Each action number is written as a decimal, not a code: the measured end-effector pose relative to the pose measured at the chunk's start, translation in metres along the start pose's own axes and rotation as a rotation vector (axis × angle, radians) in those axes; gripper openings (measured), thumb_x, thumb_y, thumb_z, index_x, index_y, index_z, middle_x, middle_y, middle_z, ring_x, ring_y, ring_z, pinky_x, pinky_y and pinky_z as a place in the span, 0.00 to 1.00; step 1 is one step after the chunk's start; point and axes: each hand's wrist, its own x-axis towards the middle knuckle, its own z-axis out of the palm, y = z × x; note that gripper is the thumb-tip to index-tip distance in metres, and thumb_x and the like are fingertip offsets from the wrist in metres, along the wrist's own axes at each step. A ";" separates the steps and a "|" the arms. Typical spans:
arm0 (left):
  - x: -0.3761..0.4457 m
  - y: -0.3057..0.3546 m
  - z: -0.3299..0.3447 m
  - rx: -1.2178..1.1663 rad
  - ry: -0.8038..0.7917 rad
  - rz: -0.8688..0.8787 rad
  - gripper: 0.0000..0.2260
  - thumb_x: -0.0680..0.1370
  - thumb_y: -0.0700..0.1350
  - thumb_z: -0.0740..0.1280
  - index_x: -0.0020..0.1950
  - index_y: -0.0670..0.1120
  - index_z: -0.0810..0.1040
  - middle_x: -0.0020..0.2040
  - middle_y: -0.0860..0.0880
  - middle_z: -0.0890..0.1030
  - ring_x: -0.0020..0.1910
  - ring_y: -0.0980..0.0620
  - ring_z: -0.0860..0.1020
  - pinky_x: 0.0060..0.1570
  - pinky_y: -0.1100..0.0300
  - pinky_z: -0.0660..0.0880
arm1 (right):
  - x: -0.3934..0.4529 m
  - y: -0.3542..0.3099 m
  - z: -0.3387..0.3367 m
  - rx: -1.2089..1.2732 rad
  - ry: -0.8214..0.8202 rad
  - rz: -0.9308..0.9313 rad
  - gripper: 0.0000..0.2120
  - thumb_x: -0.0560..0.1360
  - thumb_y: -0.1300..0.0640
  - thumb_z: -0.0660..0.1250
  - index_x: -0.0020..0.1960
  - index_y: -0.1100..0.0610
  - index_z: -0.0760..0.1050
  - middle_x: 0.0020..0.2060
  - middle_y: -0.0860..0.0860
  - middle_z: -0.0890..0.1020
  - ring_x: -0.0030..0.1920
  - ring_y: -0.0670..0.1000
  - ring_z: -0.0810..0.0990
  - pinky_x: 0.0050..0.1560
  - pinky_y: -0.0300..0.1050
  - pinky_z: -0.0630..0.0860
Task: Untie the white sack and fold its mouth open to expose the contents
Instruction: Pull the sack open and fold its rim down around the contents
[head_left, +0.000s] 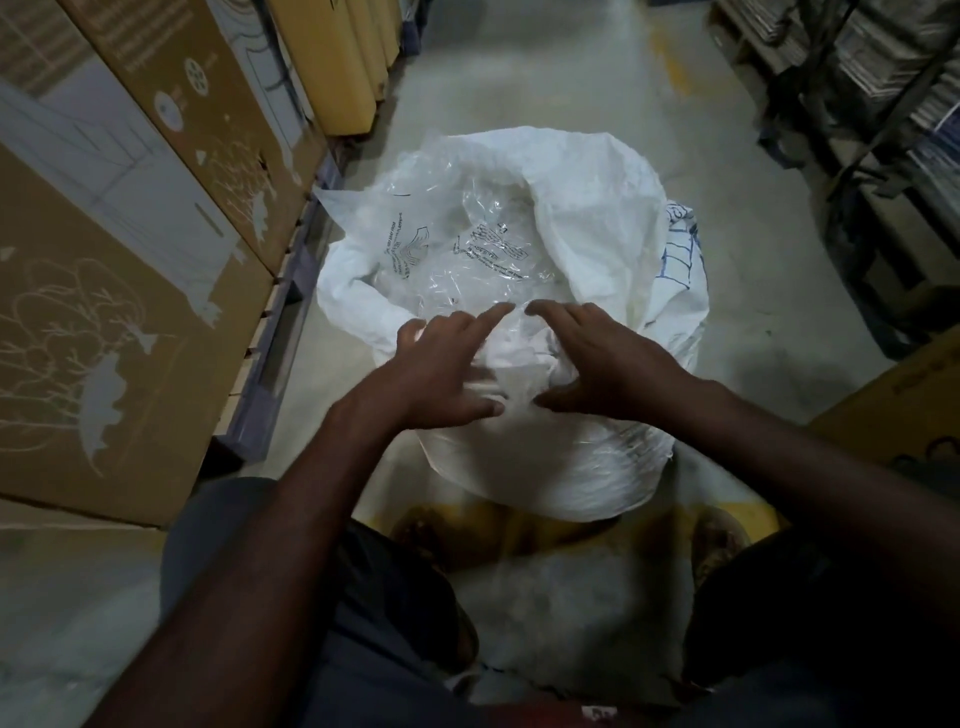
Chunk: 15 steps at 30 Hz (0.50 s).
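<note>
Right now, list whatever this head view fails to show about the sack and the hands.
- Contents of the sack: covered by crumpled clear plastic, so what lies beneath cannot be told.
- Print on the plastic: too small and creased to read.
- Blue marking on the sack's right side: curves out of view.
- Left hand and right hand: motion-blurred; whether the fingers touch the near rim is unclear.
- Sack's base: hidden by its own bulge.

Dim overall, light falls from above onto the white sack (597, 218), its clear plastic (467, 249) glinting, while shelves (883, 130) sink into shadow and edges bow and blur.
</note>
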 end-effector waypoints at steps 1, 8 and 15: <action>-0.001 -0.001 0.000 -0.024 -0.027 -0.007 0.50 0.74 0.65 0.77 0.87 0.62 0.51 0.70 0.51 0.73 0.72 0.47 0.70 0.76 0.38 0.61 | 0.001 0.001 0.004 -0.075 -0.011 -0.025 0.42 0.67 0.44 0.80 0.75 0.54 0.66 0.66 0.51 0.75 0.64 0.55 0.73 0.55 0.50 0.76; 0.013 -0.007 0.005 0.084 0.148 0.063 0.27 0.73 0.58 0.77 0.70 0.56 0.74 0.59 0.52 0.82 0.58 0.42 0.78 0.60 0.42 0.75 | 0.010 -0.015 0.011 -0.435 0.374 -0.372 0.07 0.72 0.63 0.63 0.50 0.58 0.70 0.44 0.57 0.78 0.42 0.61 0.77 0.52 0.57 0.76; 0.008 0.011 0.002 0.117 0.470 -0.006 0.12 0.75 0.49 0.72 0.57 0.53 0.77 0.46 0.51 0.79 0.43 0.43 0.82 0.35 0.48 0.77 | 0.005 -0.012 0.015 -0.361 0.338 -0.253 0.18 0.74 0.65 0.65 0.62 0.56 0.72 0.59 0.60 0.79 0.46 0.62 0.78 0.46 0.57 0.77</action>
